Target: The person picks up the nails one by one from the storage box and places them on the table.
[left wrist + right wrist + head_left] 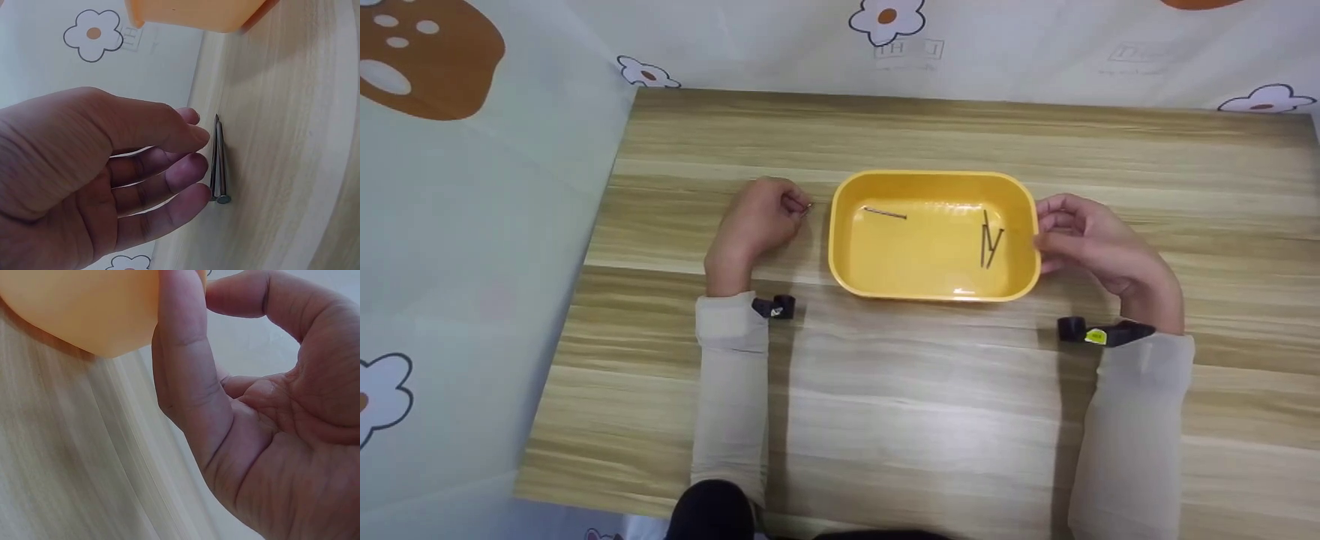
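Two steel nails (221, 163) lie side by side on the table, heads toward the wrist camera. My left hand (761, 217) is over them with loosely bent fingers, fingertips right beside the nails in the left wrist view. From the head view, that hand hides most of both nails. A yellow plastic box (915, 298) stands to the right of it. My right hand (1099, 240) holds the box's right end, with thumb (183, 320) and fingers against the wall. Inside the box, one nail (885, 213) lies at the left and several nails (995, 249) cross at the right.
The wood-grain table (922, 390) reaches back to a pale patterned curtain (780, 45), which also hangs along the left side. Dark camera mounts sit on both wrists, the right one (1106, 333) near the box's front right corner.
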{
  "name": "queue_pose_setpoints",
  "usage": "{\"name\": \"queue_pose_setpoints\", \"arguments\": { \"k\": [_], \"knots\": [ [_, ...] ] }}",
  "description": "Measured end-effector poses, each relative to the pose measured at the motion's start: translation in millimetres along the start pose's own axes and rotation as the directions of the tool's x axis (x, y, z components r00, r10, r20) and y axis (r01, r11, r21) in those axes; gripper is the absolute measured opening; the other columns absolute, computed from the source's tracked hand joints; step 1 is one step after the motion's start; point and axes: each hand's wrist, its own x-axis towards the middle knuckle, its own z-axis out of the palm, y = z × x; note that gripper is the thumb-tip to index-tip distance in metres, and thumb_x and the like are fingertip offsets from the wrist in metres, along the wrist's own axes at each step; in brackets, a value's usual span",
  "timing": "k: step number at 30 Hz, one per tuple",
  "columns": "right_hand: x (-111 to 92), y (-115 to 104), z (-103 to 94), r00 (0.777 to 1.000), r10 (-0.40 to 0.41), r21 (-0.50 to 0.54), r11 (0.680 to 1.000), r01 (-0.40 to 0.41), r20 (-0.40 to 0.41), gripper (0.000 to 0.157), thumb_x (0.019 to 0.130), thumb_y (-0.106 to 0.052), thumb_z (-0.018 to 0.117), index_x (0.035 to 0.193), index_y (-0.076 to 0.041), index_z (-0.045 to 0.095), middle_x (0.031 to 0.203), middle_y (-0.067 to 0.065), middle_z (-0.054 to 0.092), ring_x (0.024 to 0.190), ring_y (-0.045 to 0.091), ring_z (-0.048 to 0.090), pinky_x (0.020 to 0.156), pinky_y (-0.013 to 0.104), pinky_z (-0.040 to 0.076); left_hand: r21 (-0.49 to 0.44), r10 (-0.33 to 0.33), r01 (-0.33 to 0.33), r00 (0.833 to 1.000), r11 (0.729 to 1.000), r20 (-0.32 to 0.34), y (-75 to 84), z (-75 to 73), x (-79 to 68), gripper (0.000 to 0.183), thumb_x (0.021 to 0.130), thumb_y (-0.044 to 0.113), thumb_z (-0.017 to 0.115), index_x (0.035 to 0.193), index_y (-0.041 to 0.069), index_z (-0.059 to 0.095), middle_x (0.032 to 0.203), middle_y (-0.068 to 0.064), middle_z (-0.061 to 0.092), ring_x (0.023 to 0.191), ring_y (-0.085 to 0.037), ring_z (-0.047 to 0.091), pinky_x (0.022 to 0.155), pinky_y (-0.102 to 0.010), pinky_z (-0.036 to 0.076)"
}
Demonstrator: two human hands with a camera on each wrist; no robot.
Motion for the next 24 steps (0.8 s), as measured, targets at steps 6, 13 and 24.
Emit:
{"name": "queue_pose_setpoints", "arguments": {
  "k": [6, 13, 24],
  "knots": [
    [-1, -1, -0.6, 1.000, 0.006, -0.011, 1.000, -0.006, -0.002, 0.035, 0.098, 0.005, 0.067, 0.127, 0.004, 0.048, 0.102, 0.006, 0.065, 0.085, 0.017, 0.071, 0.072, 0.033, 0.068, -0.029, 0.019, -0.019, 1.000, 0.999, 0.001, 3.1, -1.1, 0.2, 0.023, 0.094, 0.003, 0.065, 0.113, 0.003, 0.077, 0.111, -0.013, 0.077, 0.104, -0.026, 0.072, 0.098, -0.040, 0.060],
    [-1, -1, 0.0, 1.000, -0.007, 0.012, 1.000, 0.006, 0.002, 0.033, 0.098, 0.008, 0.064, 0.126, 0.004, 0.048, 0.101, 0.005, 0.066, 0.084, 0.017, 0.072, 0.071, 0.034, 0.068, -0.062, 0.050, -0.050, 0.999, 0.997, -0.002, 9.4, -3.9, -0.3, 0.026, 0.095, 0.003, 0.063, 0.119, 0.001, 0.074, 0.114, -0.015, 0.076, 0.104, -0.028, 0.070, 0.098, -0.041, 0.059],
    [1, 1, 0.0, 1.000, -0.006, -0.008, 1.000, 0.006, -0.003, 0.034, 0.097, 0.005, 0.067, 0.127, 0.003, 0.050, 0.102, 0.007, 0.066, 0.084, 0.017, 0.072, 0.071, 0.034, 0.068, -0.091, 0.074, -0.077, 0.997, 0.993, -0.032, 16.6, -9.5, -3.8, 0.028, 0.099, 0.007, 0.061, 0.125, 0.001, 0.071, 0.115, -0.015, 0.074, 0.103, -0.027, 0.068, 0.097, -0.039, 0.059]
  ]
}}
